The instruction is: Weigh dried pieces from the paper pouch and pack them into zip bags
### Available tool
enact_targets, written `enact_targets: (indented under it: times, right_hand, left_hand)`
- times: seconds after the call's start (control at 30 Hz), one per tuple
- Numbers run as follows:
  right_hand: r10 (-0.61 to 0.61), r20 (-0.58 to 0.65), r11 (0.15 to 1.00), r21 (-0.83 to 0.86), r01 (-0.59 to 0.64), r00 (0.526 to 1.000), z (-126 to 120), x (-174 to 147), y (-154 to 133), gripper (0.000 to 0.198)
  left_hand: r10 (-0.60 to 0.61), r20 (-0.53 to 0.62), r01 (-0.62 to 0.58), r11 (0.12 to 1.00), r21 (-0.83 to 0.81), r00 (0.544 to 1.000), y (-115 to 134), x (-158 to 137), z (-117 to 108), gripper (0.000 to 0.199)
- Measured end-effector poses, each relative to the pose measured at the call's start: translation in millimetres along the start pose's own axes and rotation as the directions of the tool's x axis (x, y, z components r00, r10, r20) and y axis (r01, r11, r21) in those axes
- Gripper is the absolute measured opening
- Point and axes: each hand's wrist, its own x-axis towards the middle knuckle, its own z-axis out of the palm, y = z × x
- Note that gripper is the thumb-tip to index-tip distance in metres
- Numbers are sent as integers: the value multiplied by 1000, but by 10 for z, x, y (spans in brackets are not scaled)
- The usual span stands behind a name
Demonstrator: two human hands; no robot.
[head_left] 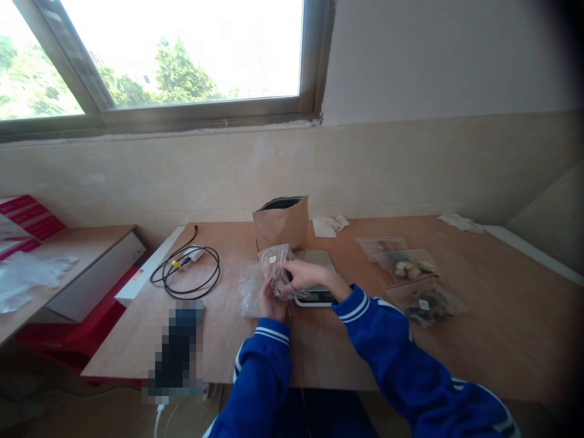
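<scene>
My left hand (272,305) is closed around the lower part of a clear zip-lock bag (272,257) with a small white label. From the right, my right hand (310,275) reaches to the same bag, its fingers closed at the bag's side; whether the fingertips are inside it I cannot tell. Something brownish shows in the bag near the fingers. Beneath and behind my right hand lies a digital kitchen scale (325,260), partly covered. Another clear plastic bag (249,293) rests on the table left of my left hand. An open brown paper bag (281,226) stands just behind.
On the right of the wooden table (356,347) are zip-lock bags of dried food: one with pale round pieces (413,270), one with dark pieces (429,305). A coiled black cable (191,294) and a blurred-out dark object (177,347) are on the left. Tissue (335,225) lies near the wall.
</scene>
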Motion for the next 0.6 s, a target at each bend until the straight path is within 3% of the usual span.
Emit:
enact_targets:
  times: [0.2, 0.37, 0.43, 0.57, 0.6]
  right_hand:
    - [-58, -260, 995, 58, 75, 964, -116, -41, -62, 36]
    - [-85, -374, 977, 150, 151, 923, -315, -78, -126, 28]
    - [-95, -485, 962, 180, 206, 870, -467, -61, -184, 31]
    - [-147, -736, 954, 71, 291, 661, -863, 86, -330, 33]
    - [-169, -755, 956, 32, 293, 634, -956, 144, -357, 33]
  left_hand:
    - [7, 15, -6, 999, -36, 1000, -14, 62, -67, 35]
    - [22, 43, -20, 998, -56, 999, -9, 52, -69, 34]
    - [21, 33, -19, 999, -49, 999, 2, 27, -49, 36]
    - [-3, 18, 3, 1000, -21, 1000, 24, -12, -21, 39]
    - [-7, 21, 7, 1000, -16, 1000, 27, -16, -19, 40]
